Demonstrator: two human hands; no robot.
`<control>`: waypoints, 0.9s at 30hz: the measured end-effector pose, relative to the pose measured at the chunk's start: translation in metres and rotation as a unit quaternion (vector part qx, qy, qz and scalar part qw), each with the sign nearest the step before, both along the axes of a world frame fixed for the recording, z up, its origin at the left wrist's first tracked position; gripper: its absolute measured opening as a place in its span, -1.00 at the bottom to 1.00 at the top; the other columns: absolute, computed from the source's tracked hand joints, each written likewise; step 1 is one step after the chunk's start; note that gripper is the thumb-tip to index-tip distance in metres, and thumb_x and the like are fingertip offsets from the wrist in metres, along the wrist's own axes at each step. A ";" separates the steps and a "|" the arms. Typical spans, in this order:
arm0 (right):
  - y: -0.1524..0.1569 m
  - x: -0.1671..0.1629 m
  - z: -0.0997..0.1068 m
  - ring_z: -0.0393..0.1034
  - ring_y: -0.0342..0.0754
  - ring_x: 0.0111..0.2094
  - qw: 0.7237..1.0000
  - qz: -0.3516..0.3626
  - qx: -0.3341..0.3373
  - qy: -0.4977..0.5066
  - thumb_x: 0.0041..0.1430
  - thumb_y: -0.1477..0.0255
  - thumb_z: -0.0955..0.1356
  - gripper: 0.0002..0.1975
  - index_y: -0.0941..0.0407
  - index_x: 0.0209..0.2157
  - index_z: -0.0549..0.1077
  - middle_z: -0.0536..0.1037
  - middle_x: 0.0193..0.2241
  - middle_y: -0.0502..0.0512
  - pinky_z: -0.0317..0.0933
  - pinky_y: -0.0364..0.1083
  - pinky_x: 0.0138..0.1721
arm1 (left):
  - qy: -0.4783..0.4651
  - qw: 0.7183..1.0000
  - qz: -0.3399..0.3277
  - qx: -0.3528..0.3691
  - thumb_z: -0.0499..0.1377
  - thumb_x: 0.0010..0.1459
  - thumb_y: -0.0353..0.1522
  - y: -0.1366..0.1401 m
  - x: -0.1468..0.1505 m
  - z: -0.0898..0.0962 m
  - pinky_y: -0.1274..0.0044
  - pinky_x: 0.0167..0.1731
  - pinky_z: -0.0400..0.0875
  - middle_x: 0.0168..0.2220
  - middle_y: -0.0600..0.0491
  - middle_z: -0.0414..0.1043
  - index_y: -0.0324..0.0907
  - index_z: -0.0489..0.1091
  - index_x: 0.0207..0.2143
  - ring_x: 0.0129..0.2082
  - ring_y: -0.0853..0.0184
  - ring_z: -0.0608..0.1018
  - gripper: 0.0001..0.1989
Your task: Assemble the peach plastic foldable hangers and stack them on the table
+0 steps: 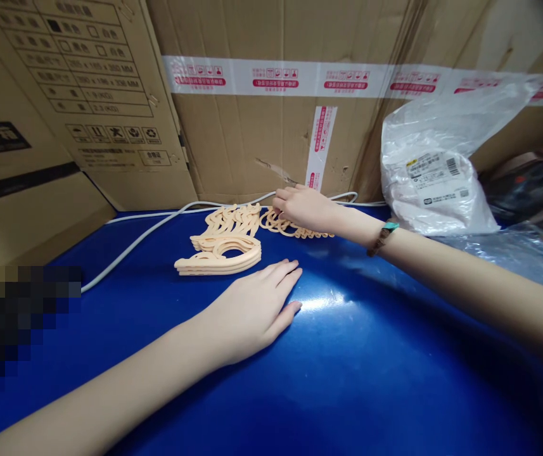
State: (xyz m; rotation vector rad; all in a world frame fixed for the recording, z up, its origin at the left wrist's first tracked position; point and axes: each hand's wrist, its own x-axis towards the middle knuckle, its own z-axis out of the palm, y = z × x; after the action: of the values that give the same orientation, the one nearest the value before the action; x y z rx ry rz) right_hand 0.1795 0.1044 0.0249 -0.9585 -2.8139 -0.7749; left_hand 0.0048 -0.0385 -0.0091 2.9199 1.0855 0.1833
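Observation:
My left hand (256, 310) lies flat on the blue tabletop (347, 380), fingers stretched out and holding nothing. Just beyond it is a neat stack of beige plastic hanger arms (223, 263), each with an oval opening. Behind that stack, wavy beige plastic pieces (233, 220) lie in an overlapping row. My right hand (306, 208) rests over a row of beige hook-shaped pieces (316, 234) with rounded ends. Its fingers are curled down at the left end of this row, and what they grip, if anything, is hidden.
Cardboard boxes (242, 139) wall off the back and left. A white cable (142, 244) runs along the back edge and curves forward on the left. At right stand a labelled white plastic bag (433, 183) and clear plastic wrap (518, 253). The left edge is blurred out.

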 end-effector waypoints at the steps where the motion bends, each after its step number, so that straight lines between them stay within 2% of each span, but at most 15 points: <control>1: 0.000 0.000 0.000 0.34 0.04 -0.16 1.000 -0.002 -0.002 0.001 0.30 0.52 0.21 -0.76 0.29 -0.10 0.43 0.47 -0.16 0.28 0.03 -0.06 -0.19 | -0.001 1.000 0.000 0.000 -0.11 0.35 -0.24 0.000 0.000 0.000 0.26 0.20 0.18 0.28 -0.16 0.12 -0.35 0.12 0.25 0.27 0.12 0.21 -0.48; 8: -0.006 -0.012 0.001 0.37 0.04 -0.18 0.999 -0.034 -0.036 0.007 0.31 0.41 0.21 -0.69 0.30 -0.25 0.51 0.51 -0.23 0.32 0.06 -0.04 -0.16 | -0.008 1.000 -0.007 0.003 -0.10 0.34 -0.25 0.000 -0.001 0.001 0.26 0.18 0.21 0.27 -0.14 0.16 -0.29 0.16 0.24 0.25 0.11 0.24 -0.51; 14: -0.008 -0.027 -0.001 0.43 0.03 -0.24 0.994 -0.077 -0.063 0.039 0.27 0.48 0.19 -0.69 0.32 -0.23 0.52 0.54 -0.20 0.36 0.11 -0.07 -0.27 | -0.012 1.000 -0.012 0.003 -0.10 0.34 -0.25 0.000 -0.002 0.001 0.23 0.17 0.22 0.26 -0.17 0.16 -0.32 0.16 0.23 0.25 0.09 0.24 -0.50; 19: -0.005 -0.032 0.000 0.46 0.08 -0.30 0.986 -0.125 -0.069 0.081 0.20 0.51 0.20 -0.70 0.32 -0.32 0.55 0.58 -0.34 0.38 0.11 -0.02 -0.27 | -0.008 1.000 -0.007 -0.001 -0.11 0.35 -0.24 0.000 -0.001 0.000 0.26 0.19 0.20 0.27 -0.15 0.15 -0.31 0.15 0.24 0.25 0.11 0.24 -0.50; 23: -0.012 -0.022 0.012 0.45 0.05 -0.33 0.978 -0.156 -0.064 0.125 0.21 0.48 0.21 -0.71 0.26 -0.38 0.54 0.59 -0.38 0.30 0.08 0.01 -0.20 | -0.023 1.000 -0.017 0.006 -0.08 0.34 -0.26 0.001 -0.002 0.000 0.27 0.16 0.25 0.24 -0.15 0.21 -0.29 0.19 0.21 0.23 0.12 0.28 -0.53; 27: -0.039 0.004 0.023 0.43 -0.05 -0.34 0.976 -0.136 -0.065 0.157 0.23 0.44 0.23 -0.77 0.19 -0.33 0.51 0.58 -0.39 0.14 0.07 -0.08 -0.26 | -0.080 0.994 -0.044 0.052 -0.03 0.31 -0.33 0.000 -0.002 0.002 0.30 0.15 0.28 0.18 -0.14 0.28 -0.26 0.27 0.14 0.20 0.15 0.31 -0.61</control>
State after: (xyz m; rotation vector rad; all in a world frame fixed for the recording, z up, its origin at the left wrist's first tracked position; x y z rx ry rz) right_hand 0.1840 0.0659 0.0480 -1.3731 -2.5151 -0.4153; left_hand 0.0024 -0.0385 -0.0071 2.9738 0.9493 0.4764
